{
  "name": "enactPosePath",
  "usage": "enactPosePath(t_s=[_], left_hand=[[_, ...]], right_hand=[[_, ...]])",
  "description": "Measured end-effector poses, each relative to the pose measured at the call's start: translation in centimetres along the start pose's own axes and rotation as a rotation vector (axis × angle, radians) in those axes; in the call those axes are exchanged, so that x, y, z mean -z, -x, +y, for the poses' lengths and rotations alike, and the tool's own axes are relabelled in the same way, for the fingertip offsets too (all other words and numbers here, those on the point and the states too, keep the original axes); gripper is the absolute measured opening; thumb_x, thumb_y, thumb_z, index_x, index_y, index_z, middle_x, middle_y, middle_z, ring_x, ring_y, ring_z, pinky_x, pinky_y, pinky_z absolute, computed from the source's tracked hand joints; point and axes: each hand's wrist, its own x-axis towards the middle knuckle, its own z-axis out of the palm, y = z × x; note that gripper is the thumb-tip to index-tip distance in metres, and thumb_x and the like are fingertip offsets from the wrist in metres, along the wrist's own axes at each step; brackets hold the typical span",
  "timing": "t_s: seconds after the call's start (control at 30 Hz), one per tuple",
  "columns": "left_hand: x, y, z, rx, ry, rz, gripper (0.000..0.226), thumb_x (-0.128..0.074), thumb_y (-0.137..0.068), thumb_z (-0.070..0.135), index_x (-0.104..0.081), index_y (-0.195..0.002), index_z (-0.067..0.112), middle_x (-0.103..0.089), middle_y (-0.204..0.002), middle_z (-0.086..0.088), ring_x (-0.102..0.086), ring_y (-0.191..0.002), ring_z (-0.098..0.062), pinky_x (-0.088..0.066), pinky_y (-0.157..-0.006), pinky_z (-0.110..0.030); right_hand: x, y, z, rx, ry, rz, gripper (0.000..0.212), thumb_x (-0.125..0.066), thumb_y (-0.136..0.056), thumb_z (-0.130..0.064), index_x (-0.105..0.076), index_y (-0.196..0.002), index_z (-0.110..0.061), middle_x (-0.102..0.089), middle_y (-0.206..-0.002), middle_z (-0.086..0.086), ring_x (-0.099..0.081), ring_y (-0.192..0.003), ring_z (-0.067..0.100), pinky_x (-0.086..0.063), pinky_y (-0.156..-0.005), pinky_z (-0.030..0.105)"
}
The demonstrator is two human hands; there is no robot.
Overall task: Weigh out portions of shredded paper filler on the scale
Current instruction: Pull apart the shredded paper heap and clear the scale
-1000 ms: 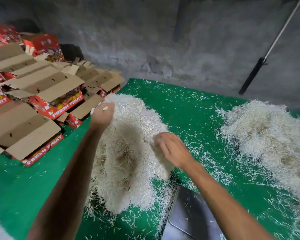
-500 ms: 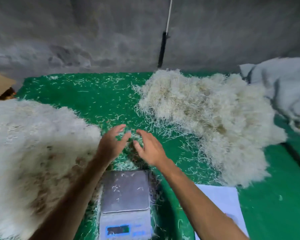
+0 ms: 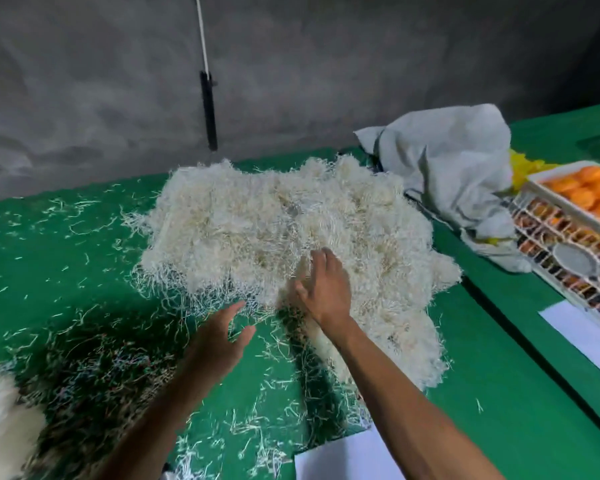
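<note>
R hand (image 3: 326, 289) on shredded paper pile (image 3: 274, 230) (fingers loose), L hand (image 3: 219, 341) – grip empty

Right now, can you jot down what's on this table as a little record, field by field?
surface: green table cover, littered with loose shreds
main pile: shredded paper, heaped mid-table
right hand: fingers on the near side of the pile
left hand: open, above the cover just short of the pile
far right: grey sack; crate of oranges
scale: not in view
</note>
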Motion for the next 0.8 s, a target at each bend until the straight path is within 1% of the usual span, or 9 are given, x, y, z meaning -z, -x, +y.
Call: enactPosePath(t_s=[0.1,0.23,0.3,0.37,0.43,0.5,0.6,0.7,0.8], left_hand=[[-0.7,-2.5,0.3,-0.004,0.041,-0.021,0.063,-0.056,-0.094,0.051,-0.044,-0.147,0.020,-0.049,-0.148,-0.009,-0.051,-0.126,-0.018,-0.047,-0.105,-0.042],[-1.4,-4.4,-0.1,0.005,0.023,-0.028,0.062,-0.051,-0.097,0.053,-0.040,-0.150,0.022,-0.042,-0.154,-0.008,-0.049,-0.132,-0.022,-0.044,-0.108,-0.042],[-1.7,-5.0,-0.2,0.022,0.006,-0.034,0.056,-0.053,-0.100,0.045,-0.040,-0.150,0.025,-0.042,-0.154,-0.008,-0.051,-0.130,-0.022,-0.046,-0.105,-0.040],[-1.9,-5.2,0.0,0.011,0.012,-0.036,0.051,-0.054,-0.101,0.040,-0.041,-0.149,0.027,-0.043,-0.153,-0.004,-0.055,-0.125,-0.017,-0.050,-0.098,-0.035],[-1.8,-5.2,0.5,-0.024,0.110,-0.020,0.044,-0.058,-0.100,0.033,-0.047,-0.143,0.029,-0.051,-0.146,0.002,-0.061,-0.115,-0.007,-0.053,-0.085,-0.020],[-1.3,-5.1,1.5,-0.066,0.249,0.038,0.037,-0.063,-0.097,0.029,-0.054,-0.133,0.034,-0.059,-0.136,0.008,-0.065,-0.108,-0.004,-0.054,-0.076,-0.012],[0.3,-4.8,3.9,-0.073,0.401,0.175,0.039,-0.068,-0.094,0.035,-0.056,-0.131,0.031,-0.063,-0.132,0.001,-0.068,-0.109,-0.011,-0.061,-0.077,-0.027],[4.6,-3.9,6.5,-0.189,0.447,0.233,0.073,-0.063,-0.088,0.065,-0.049,-0.139,0.015,-0.059,-0.136,-0.017,-0.065,-0.119,-0.028,-0.056,-0.088,-0.058],[9.8,-2.2,8.4,-0.207,0.517,0.228,0.074,-0.051,-0.098,0.062,-0.044,-0.137,0.000,-0.054,-0.134,-0.025,-0.052,-0.128,-0.034,-0.039,-0.110,-0.056]], right_hand=[[-0.1,-5.7,0.9,-0.014,0.080,0.044,0.091,-0.053,-0.099,-0.060,-0.009,-0.164,-0.014,0.001,-0.172,0.017,-0.006,-0.158,0.034,-0.014,-0.128,0.050],[-1.2,-11.3,0.9,-0.063,0.064,0.026,0.113,-0.061,-0.088,-0.071,0.006,-0.163,-0.019,0.007,-0.170,0.022,-0.009,-0.156,0.043,-0.013,-0.127,0.056],[-1.8,-12.6,0.7,-0.101,0.043,-0.030,0.114,-0.065,-0.086,-0.068,0.004,-0.162,-0.019,-0.014,-0.167,0.025,-0.028,-0.150,0.043,-0.019,-0.124,0.058],[-2.0,-12.5,0.5,-0.084,-0.065,-0.007,0.098,-0.073,-0.089,-0.051,-0.014,-0.159,-0.016,-0.053,-0.139,0.018,-0.054,-0.126,0.037,-0.037,-0.115,0.059],[-1.8,-11.7,-0.1,0.028,-0.189,0.062,0.074,-0.075,-0.090,-0.022,-0.035,-0.152,-0.013,-0.061,-0.111,0.007,-0.058,-0.101,0.027,-0.049,-0.101,0.049],[-1.1,-10.8,-1.6,0.152,-0.271,0.129,0.068,-0.070,-0.088,-0.003,-0.044,-0.149,-0.013,-0.059,-0.111,0.004,-0.054,-0.099,0.021,-0.048,-0.098,0.041],[1.5,-8.9,-5.6,0.342,-0.388,0.175,0.073,-0.073,-0.086,-0.002,-0.043,-0.152,-0.015,-0.054,-0.120,0.000,-0.047,-0.104,0.016,-0.043,-0.092,0.031],[4.6,-6.0,-11.0,0.453,-0.524,0.093,0.081,-0.072,-0.083,-0.002,-0.039,-0.153,-0.025,-0.048,-0.125,-0.005,-0.045,-0.097,0.008,-0.038,-0.076,0.018],[6.2,-2.4,-16.0,0.548,-0.569,-0.103,0.084,-0.072,-0.087,-0.024,-0.027,-0.157,-0.031,-0.042,-0.153,-0.007,-0.049,-0.123,0.006,-0.046,-0.100,0.026]])
